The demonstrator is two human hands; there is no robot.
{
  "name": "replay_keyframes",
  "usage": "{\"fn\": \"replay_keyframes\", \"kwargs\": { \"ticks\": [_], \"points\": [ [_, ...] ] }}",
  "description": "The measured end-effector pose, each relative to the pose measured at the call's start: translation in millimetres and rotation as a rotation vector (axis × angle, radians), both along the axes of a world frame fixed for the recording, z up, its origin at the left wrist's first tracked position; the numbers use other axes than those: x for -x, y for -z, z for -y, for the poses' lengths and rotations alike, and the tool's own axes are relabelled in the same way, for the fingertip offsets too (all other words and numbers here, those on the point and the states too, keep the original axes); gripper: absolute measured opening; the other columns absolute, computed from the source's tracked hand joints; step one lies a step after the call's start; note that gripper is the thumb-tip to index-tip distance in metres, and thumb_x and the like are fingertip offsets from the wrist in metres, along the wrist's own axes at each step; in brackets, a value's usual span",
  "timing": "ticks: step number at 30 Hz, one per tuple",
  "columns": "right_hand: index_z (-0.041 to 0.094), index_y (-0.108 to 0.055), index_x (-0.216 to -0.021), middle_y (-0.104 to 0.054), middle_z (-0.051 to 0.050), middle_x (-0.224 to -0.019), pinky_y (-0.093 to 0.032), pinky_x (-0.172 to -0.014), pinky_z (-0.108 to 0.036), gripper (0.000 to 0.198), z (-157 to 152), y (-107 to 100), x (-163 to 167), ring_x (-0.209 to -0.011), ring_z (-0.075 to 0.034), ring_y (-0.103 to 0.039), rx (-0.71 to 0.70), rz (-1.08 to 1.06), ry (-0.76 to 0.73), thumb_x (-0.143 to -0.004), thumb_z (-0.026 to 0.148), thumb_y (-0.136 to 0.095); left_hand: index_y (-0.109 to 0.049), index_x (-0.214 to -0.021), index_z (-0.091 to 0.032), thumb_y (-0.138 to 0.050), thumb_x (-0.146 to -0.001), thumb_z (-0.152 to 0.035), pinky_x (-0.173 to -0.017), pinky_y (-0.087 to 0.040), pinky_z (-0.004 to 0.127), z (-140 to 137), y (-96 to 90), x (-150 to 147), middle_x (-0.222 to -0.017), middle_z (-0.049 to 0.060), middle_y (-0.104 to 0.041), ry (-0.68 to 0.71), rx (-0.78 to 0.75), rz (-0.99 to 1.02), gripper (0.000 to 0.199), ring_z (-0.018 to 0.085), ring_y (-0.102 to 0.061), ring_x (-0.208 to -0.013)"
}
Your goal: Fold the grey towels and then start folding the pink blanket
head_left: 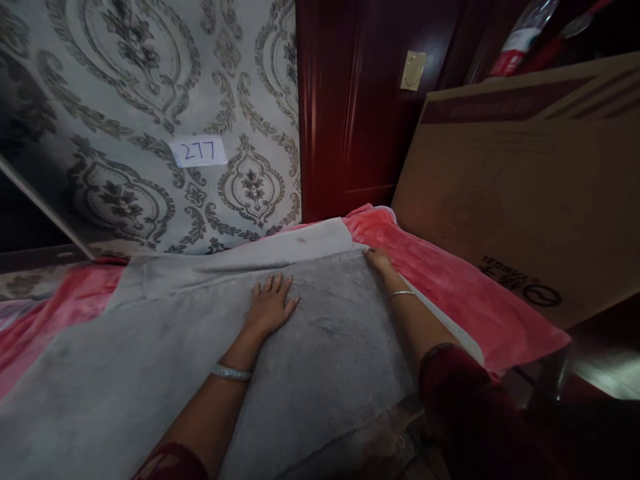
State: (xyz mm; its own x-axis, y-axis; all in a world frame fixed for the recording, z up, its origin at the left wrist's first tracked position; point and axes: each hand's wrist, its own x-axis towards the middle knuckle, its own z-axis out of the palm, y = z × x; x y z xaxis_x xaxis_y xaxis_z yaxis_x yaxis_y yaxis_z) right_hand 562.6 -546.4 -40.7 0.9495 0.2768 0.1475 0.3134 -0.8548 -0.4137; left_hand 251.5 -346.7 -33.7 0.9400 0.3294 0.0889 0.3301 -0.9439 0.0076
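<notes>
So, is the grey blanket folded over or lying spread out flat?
Folded over, at least at the far edge: the grey blanket shows its pale underside there. The left hand lies flat on it; the right hand is at its corner.

matt grey plush blanket, fleecy pink cloth, plain cardboard box, glossy, probably wooden, door.

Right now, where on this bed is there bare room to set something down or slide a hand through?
Free: the grey blanket left of the left hand, and the pink blanket strip between the right hand and the cardboard box. Crowded: the stretch between both hands, and the far edge against the patterned wall.
</notes>
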Motion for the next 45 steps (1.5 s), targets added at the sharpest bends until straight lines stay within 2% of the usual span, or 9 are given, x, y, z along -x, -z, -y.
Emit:
{"fn": "replay_keyframes", "kwargs": {
  "ticks": [5,10,16,21,24,27,30,39,45],
  "points": [
    [0.012,-0.077,-0.105,-0.075,-0.009,-0.086,-0.052,-0.067,-0.026,0.036,-3.2,-8.2,-15.9,-0.076,-0.019,-0.068,-0.053,-0.077,0.017,-0.097,0.037,-0.051,-0.032,-0.161,-0.026,-0.034,-0.102,-0.053,-0.123,-0.021,0.064,-0.8,0.7,-0.5,-0.168,0.009,-0.027,0.004,-0.005,0.015,0.065,0.034,-0.022,-0.156],
    [0.01,-0.076,-0.099,-0.073,-0.011,-0.084,-0.048,-0.065,-0.025,0.038,-4.3,1.7,-11.9,-0.079,-0.021,-0.066,-0.086,-0.027,0.03,-0.098,0.036,-0.049,-0.035,-0.16,-0.029,-0.036,-0.102,-0.052,-0.122,-0.02,0.065,-0.5,0.8,-1.3,-0.169,0.007,-0.026,-0.007,-0.009,0.001,0.062,0.037,-0.019,-0.156],
    [0.012,-0.077,-0.103,-0.075,-0.016,-0.101,-0.048,-0.073,-0.028,0.036,-4.5,15.5,-1.1,-0.093,-0.024,-0.068,-0.078,0.024,0.063,-0.098,0.035,-0.049,-0.036,-0.159,-0.029,-0.037,-0.101,-0.051,-0.121,-0.021,0.066,0.3,-0.2,-2.7,-0.169,0.009,-0.027,-0.014,0.003,-0.021,0.062,0.038,-0.019,-0.156],
    [0.01,-0.075,-0.111,-0.075,-0.018,-0.107,-0.05,-0.081,-0.029,0.039,-4.2,3.4,7.1,-0.1,-0.025,-0.069,-0.036,0.027,0.063,-0.1,0.034,-0.046,-0.036,-0.159,-0.03,-0.037,-0.101,-0.052,-0.122,-0.02,0.066,0.7,-0.9,-2.8,-0.169,0.009,-0.027,-0.012,0.016,-0.016,0.062,0.037,-0.02,-0.156],
    [0.01,-0.066,-0.132,-0.068,-0.022,-0.129,-0.049,-0.095,-0.037,0.046,-7.5,-5.7,23.4,-0.12,-0.03,-0.063,-0.008,0.057,0.078,-0.101,0.035,-0.043,-0.036,-0.159,-0.029,-0.036,-0.101,-0.052,-0.121,-0.021,0.067,0.7,-1.0,-2.7,-0.169,0.009,-0.027,-0.009,0.009,-0.013,0.063,0.038,-0.02,-0.156],
    [0.02,-0.043,-0.156,-0.039,-0.016,-0.162,-0.033,-0.116,-0.053,0.06,-12.7,-5.5,50.4,-0.149,-0.034,-0.034,0.096,0.216,-0.154,-0.102,0.046,-0.041,-0.035,-0.16,-0.029,-0.035,-0.101,-0.053,-0.121,-0.021,0.066,0.6,-0.6,-2.9,-0.169,0.008,-0.027,-0.009,0.008,-0.019,0.063,0.038,-0.021,-0.156],
    [0.031,-0.029,-0.162,-0.02,-0.006,-0.171,-0.019,-0.121,-0.062,0.064,-14.7,1.9,73.9,-0.157,-0.033,-0.015,0.272,0.243,-0.493,-0.104,0.057,-0.031,-0.035,-0.16,-0.03,-0.034,-0.102,-0.054,-0.121,-0.021,0.066,0.0,0.2,-3.2,-0.169,0.008,-0.027,-0.001,0.005,-0.015,0.063,0.038,-0.02,-0.156],
    [0.03,-0.024,-0.164,-0.014,-0.008,-0.171,-0.015,-0.121,-0.066,0.067,-14.5,-4.1,94.2,-0.157,-0.035,-0.011,0.345,0.12,-0.583,-0.104,0.061,-0.026,-0.034,-0.16,-0.031,-0.037,-0.101,-0.054,-0.122,-0.02,0.064,0.3,0.0,-3.1,-0.169,0.008,-0.027,-0.01,0.03,-0.008,0.064,0.037,-0.019,-0.156],
    [0.027,-0.022,-0.164,-0.012,-0.011,-0.171,-0.011,-0.122,-0.065,0.073,-15.5,0.6,168.5,-0.158,-0.033,-0.01,0.252,0.1,-1.04,-0.102,0.065,-0.033,-0.027,-0.162,-0.028,-0.028,-0.104,-0.044,-0.125,-0.018,0.06,-6.2,-1.0,-1.1,-0.168,0.003,-0.028,-0.003,0.155,0.042,0.061,0.031,-0.019,-0.157]
  ]
}}
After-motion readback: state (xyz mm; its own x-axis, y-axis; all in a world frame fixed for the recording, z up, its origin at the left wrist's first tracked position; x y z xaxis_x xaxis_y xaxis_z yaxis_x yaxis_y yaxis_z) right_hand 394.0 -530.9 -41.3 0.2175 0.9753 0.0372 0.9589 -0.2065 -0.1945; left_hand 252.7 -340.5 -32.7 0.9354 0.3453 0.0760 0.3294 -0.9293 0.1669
